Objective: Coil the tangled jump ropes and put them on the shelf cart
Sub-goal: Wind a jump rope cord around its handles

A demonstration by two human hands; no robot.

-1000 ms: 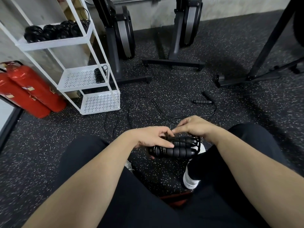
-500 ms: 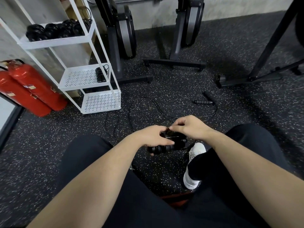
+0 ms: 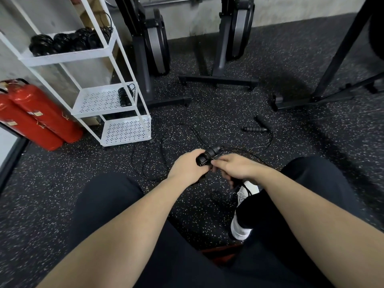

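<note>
Head view looks down past two bare forearms that reach forward over dark-trousered knees, a white shoe (image 3: 242, 221) on the speckled floor (image 3: 207, 113) between them. Left hand (image 3: 186, 168) wraps its curled fingers round a pair of black handles (image 3: 207, 156), the butt ends pointing up and away, probably so the bundle stays firm while cord is wound on. Right hand (image 3: 232, 166), just beside it, pinches thin black cord (image 3: 239, 187) against the handles with its fingertips; a loop hangs below toward the shoe, so the wrapping looks partly done. Both wrists are bent inward, knuckles up, hands nearly touching. Beyond them loose cord (image 3: 178, 134) sprawls in tangled loops on the floor, and further right a second pair of handles (image 3: 254, 128) lies untouched, its line trailing back toward the hands. Farther left stands the white shelf cart (image 3: 124, 129), with one coiled rope (image 3: 124, 96) on its middle tier and several coiled ropes (image 3: 68, 41) on top, suggesting finished bundles go there. Red extinguishers (image 3: 35, 117) lie beside the cart; exercise machines (image 3: 153, 38) stand at the wall.
</note>
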